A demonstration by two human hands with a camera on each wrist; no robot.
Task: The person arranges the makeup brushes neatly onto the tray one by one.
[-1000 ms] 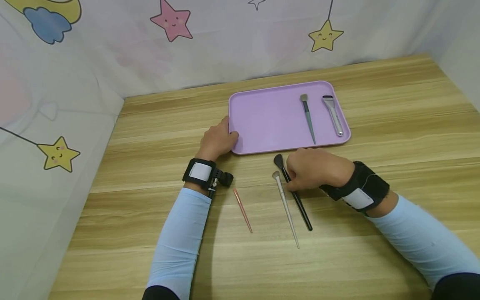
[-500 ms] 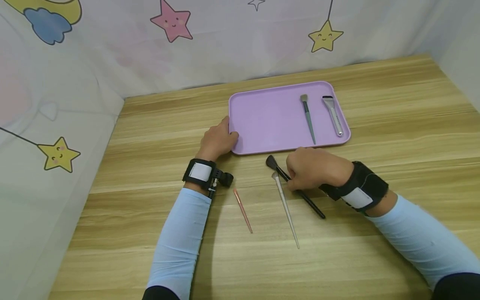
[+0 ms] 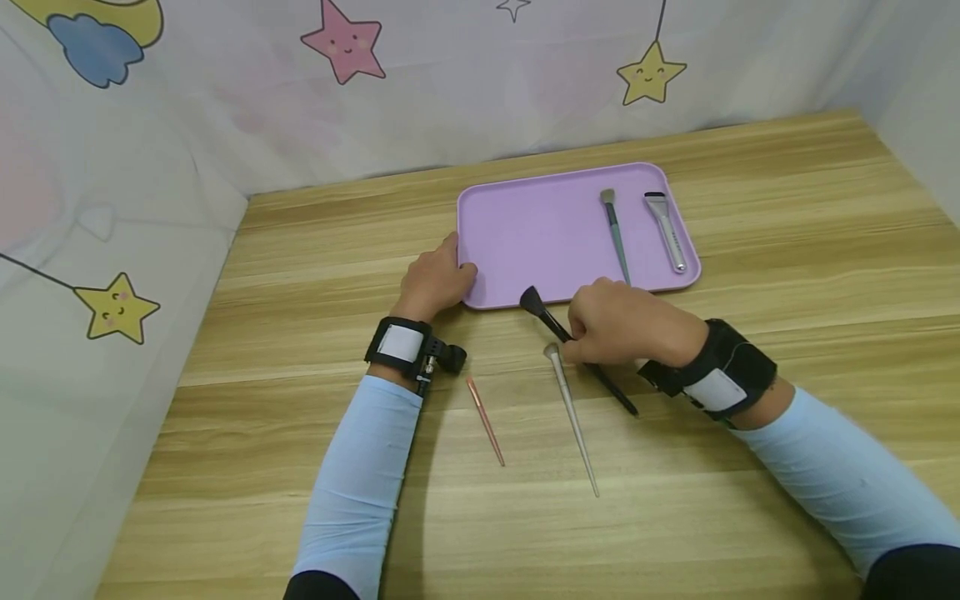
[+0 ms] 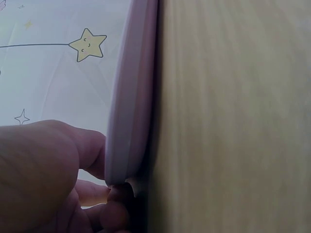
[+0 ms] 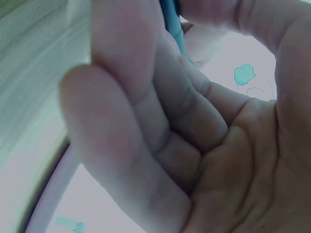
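Observation:
In the head view, my right hand (image 3: 626, 321) pinches a black makeup brush (image 3: 551, 322) by its handle, bristles pointing far left. The brush head is by the near rim of a lilac tray (image 3: 532, 242). My left hand (image 3: 435, 279) grips the tray's near left corner, thumb over the rim; the left wrist view shows its fingers curled under the rim (image 4: 127, 97). A slim silver-grey makeup brush (image 3: 572, 412) lies on the table just below the right hand. Further left lies a small pink one (image 3: 487, 423). Fingers hide part of the black handle.
On the tray's right side lie a green-handled makeup brush (image 3: 615, 227) and a flat silver brush (image 3: 667, 233) with black bristles. The wooden table (image 3: 322, 267) meets a printed cloth backdrop (image 3: 450, 108) behind the tray.
The black brush first swung its head leftward under my right hand, then moved up towards the tray along with that hand. My left hand and the tray have not moved.

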